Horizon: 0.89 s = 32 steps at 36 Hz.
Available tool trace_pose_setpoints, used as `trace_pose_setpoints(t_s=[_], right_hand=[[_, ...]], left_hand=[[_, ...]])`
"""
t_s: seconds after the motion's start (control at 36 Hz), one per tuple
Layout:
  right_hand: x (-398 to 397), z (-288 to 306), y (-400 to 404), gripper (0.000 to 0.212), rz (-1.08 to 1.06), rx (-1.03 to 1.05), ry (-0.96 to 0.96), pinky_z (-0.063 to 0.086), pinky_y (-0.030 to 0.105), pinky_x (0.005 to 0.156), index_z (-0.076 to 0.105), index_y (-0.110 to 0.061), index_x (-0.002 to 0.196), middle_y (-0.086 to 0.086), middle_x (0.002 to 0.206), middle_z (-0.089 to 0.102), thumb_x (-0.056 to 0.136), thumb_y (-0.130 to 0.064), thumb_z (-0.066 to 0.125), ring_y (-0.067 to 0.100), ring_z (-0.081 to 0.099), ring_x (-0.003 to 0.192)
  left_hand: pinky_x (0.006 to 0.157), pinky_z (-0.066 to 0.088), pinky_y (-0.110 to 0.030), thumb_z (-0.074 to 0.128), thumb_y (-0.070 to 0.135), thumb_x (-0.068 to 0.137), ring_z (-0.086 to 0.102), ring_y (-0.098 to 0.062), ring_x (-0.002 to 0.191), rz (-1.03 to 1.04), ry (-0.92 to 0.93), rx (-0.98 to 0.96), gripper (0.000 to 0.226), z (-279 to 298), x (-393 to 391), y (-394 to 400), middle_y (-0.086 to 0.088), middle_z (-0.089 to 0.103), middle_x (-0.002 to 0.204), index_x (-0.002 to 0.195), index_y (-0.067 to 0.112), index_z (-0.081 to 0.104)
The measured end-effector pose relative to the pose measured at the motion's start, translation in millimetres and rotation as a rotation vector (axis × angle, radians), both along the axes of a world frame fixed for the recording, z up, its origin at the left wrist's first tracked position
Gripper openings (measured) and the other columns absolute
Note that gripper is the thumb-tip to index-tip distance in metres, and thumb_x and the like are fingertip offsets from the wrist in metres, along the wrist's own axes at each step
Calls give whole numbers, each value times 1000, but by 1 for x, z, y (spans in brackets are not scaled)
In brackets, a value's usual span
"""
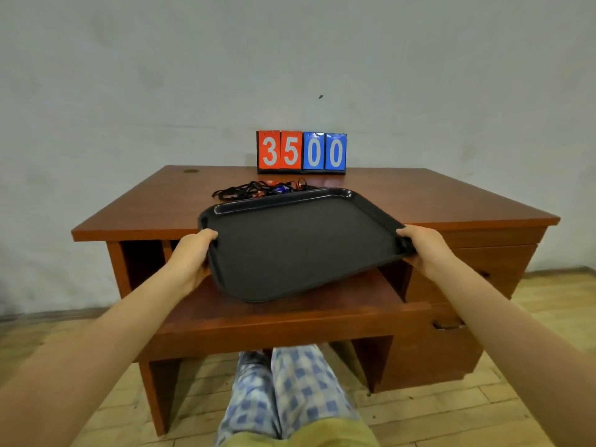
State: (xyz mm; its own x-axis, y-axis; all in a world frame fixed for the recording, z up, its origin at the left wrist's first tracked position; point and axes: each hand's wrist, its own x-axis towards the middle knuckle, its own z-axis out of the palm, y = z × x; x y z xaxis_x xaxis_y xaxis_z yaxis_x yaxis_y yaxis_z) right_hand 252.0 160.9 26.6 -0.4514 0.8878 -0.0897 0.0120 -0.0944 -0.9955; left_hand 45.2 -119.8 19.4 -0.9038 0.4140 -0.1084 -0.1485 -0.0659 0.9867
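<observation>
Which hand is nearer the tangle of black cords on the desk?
Left. The left hand grips the black tray's left edge, in front of the cords; the right hand grips its right edge, farther off.

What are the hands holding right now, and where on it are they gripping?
Both hands hold the black tray. The left hand grips its left short edge, the right hand its right short edge, thumbs over the rim.

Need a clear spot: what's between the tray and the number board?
A tangle of black cords on the desk top, seen in the head view.
</observation>
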Motion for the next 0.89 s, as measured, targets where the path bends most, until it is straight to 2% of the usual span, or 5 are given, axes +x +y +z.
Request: trace_pose_setpoints(t_s=[0.17, 0.39, 0.61, 0.72, 0.89], right_hand=[[-54, 18, -28, 21, 127, -68, 336, 56, 27, 59, 54, -7, 115, 4, 84, 62, 96, -1, 50, 9, 61, 62], [-149, 14, -76, 40, 281, -46, 318, 53, 31, 58, 46, -15, 128, 5, 119, 61, 93, 5, 42, 25, 61, 101], [-211, 15, -60, 35, 361, -164, 183, 53, 46, 89, 57, -13, 124, 11, 122, 64, 93, -1, 45, 32, 62, 109], [-243, 30, -63, 33, 488, -77, 136, 54, 40, 84, 58, -14, 124, 10, 118, 66, 95, -3, 47, 29, 64, 105], [-309, 46, -86, 23, 515, 43, 74, 54, 38, 84, 64, -13, 114, 10, 114, 68, 95, -9, 50, 25, 64, 100]], left_hand=[[64, 49, -29, 41, 18, 102, 60, -20, 92, 116, -16, 175, 18, 7, -10, 21, -2, 63, 102, 113, 12, 53], [66, 51, -30, 41, 19, 102, 61, -20, 95, 153, -4, 212, 22, 20, -45, 34, 0, 64, 106, 118, 12, 55], [77, 54, -36, 51, 22, 99, 59, -22, 97, 275, 22, 119, 34, 39, -120, -11, -4, 59, 118, 132, 12, 51], [55, 54, -28, 49, 21, 101, 60, -15, 82, 238, 107, -52, 19, 35, -150, -36, 1, 59, 98, 117, 13, 55], [86, 54, -44, 38, 22, 101, 61, -25, 92, 346, 212, -243, 21, 25, -181, -64, -6, 61, 96, 102, 15, 58]])
